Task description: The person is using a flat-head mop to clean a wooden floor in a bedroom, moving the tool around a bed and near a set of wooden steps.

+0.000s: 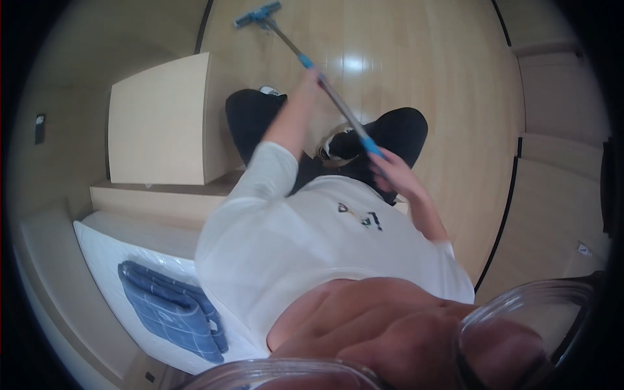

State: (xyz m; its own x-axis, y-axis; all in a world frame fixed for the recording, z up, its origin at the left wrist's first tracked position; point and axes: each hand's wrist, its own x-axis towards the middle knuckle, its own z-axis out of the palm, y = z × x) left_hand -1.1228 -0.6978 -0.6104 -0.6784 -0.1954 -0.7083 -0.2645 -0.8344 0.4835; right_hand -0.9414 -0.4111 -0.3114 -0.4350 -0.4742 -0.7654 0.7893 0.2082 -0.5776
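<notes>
A mop (342,109) with a grey metal pole, blue collars and a flat blue crosswise head (259,16) slants across the view. The head rests on the wooden floor at the far left of centre. My left hand (314,79) is wrapped round the upper-middle of the pole, just past a blue collar; the arm's blur hides its fingers in part. Closer to my body, my right hand (394,172) closes round the pole's near end beside another blue collar. Beneath the pole show my bent knees in dark trousers and a black-and-white shoe (341,144).
A pale wooden cabinet (159,120) stands at my left, close to my knee. Behind it lies a plastic-covered mattress (107,250) with a folded blue checked cloth (172,309). Glossy wooden floor (448,71) stretches ahead. Wooden panels (559,97) border the right.
</notes>
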